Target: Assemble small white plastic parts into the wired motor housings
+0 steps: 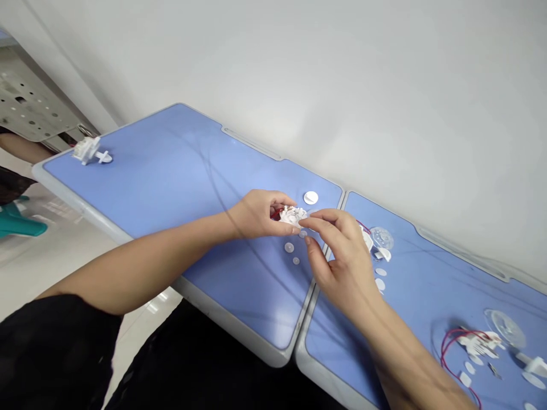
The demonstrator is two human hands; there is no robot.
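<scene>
My left hand (260,213) is closed around a small white plastic assembly (293,215), with a bit of red wire showing between the fingers. My right hand (342,247) comes in from the right with curved fingers, thumb and index finger apart. Its index fingertip touches or nearly touches the assembly's right side. Behind those fingers a clear edge shows, too covered to make out. A white round knob (310,197) lies just beyond the hands. Small pale discs (289,247) lie on the blue table (252,279) below them.
Another white assembly (88,150) stands at the table's left corner. On the adjoining right table are a clear round cover (382,238), white discs (380,284), a red-wired white part (478,343) and another clear cover (505,328). A teal stool (21,222) stands at left. A wall rises behind.
</scene>
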